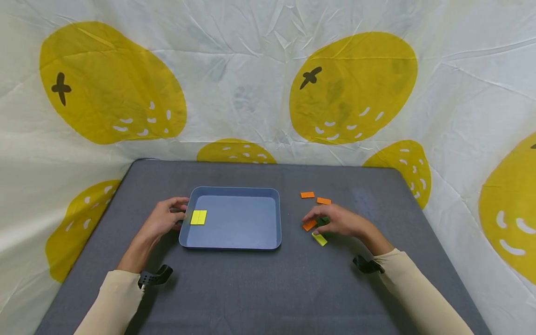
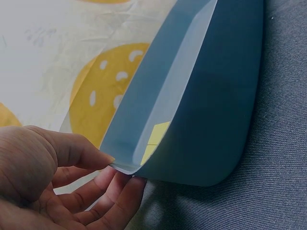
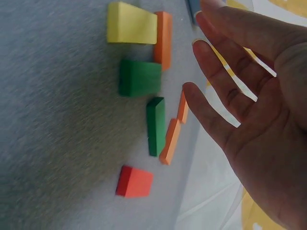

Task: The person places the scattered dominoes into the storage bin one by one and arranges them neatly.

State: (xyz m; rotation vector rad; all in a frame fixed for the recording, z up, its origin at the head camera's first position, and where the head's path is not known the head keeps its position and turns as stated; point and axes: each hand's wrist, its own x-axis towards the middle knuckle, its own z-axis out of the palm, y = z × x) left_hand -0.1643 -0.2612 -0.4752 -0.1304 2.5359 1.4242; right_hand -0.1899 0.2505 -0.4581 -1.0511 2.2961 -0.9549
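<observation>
The blue tray lies on the grey table, a strip of which separates its right edge from three orange blocks; two yellow tiles sit near its left wall. The left hand pinches the tray's left rim, thumb over, fingers beneath. The right hand, fingers apart, hovers near a yellow block, partly hiding two green blocks from the head camera; a red block shows only from the right wrist

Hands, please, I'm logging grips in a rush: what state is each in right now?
Left hand: closed, pinching the blue tray.
Right hand: open, holding nothing, near the yellow block.
</observation>
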